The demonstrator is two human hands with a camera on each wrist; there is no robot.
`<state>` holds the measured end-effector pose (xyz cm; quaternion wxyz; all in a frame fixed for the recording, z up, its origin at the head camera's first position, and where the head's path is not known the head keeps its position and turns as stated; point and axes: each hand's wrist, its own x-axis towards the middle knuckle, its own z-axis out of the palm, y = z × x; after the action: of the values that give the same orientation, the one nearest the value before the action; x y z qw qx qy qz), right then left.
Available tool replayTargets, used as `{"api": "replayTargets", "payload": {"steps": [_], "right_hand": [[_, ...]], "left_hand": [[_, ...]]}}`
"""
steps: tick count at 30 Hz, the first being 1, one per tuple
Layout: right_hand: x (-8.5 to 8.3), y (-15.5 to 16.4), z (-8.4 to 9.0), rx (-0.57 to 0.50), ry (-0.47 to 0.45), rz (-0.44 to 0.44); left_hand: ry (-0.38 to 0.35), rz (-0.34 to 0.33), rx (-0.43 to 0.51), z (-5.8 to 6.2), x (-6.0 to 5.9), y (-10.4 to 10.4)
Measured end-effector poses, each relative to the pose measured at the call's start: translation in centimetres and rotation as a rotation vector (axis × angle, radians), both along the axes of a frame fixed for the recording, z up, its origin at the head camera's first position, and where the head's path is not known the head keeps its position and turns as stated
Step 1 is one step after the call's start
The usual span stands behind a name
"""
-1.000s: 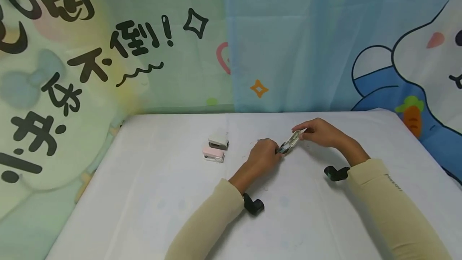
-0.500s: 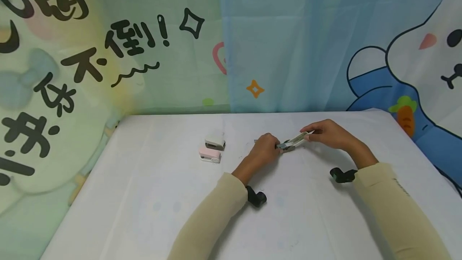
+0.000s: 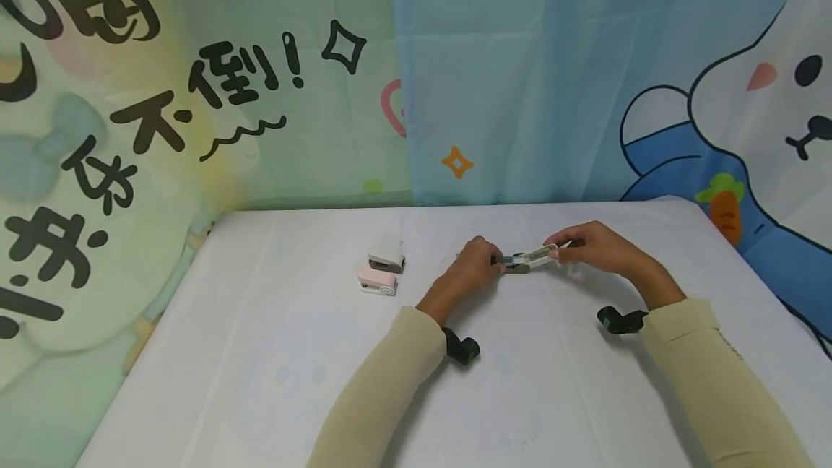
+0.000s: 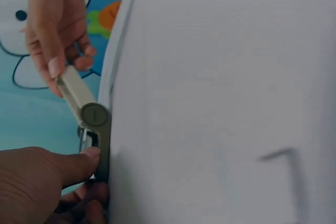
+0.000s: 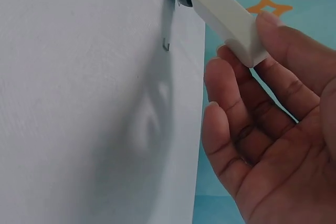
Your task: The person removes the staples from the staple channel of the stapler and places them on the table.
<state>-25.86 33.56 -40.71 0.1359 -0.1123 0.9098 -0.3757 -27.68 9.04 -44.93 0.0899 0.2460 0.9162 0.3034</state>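
A small stapler with a white upper arm and a grey-green base is hinged wide apart between the hands. My left hand grips its base end, thumb pressed near the metal magazine in the left wrist view. My right hand pinches the tip of the white upper arm between thumb and index finger, its other fingers loosely curled. In the left wrist view the round grey hinge lies between the two hands. The far end of the base is hidden by my left fingers.
A white stapler and a pink stapler stand side by side on the white-covered table, left of the hands. A loose bent staple lies on the cloth. A printed curtain hangs behind the table.
My right hand has moved right and slightly down with the stapler's upper arm. The stapler has swung from steeply tilted to nearly level. The left hand has shifted slightly, still gripping the base.
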Motion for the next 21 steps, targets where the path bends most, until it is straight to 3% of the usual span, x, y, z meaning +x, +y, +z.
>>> {"api": "replayTargets", "payload": {"steps": [8,12,17,21], "right_hand": [[0.2,-0.6,0.8,0.054,0.030,0.048],[0.3,-1.5,1.4,0.123,0.100,0.051],[0.6,-3.2,2.1,0.125,0.227,0.055],[0.8,-5.0,2.6,0.072,0.327,0.063]], "left_hand": [[0.043,-0.080,-0.003,0.1,-0.5,-0.7],[0.086,-0.042,0.091,-0.1,-0.4,-1.4],[0.226,-0.001,0.268,0.3,0.0,-2.5],[0.287,0.002,0.281,1.0,0.3,-3.5]]}}
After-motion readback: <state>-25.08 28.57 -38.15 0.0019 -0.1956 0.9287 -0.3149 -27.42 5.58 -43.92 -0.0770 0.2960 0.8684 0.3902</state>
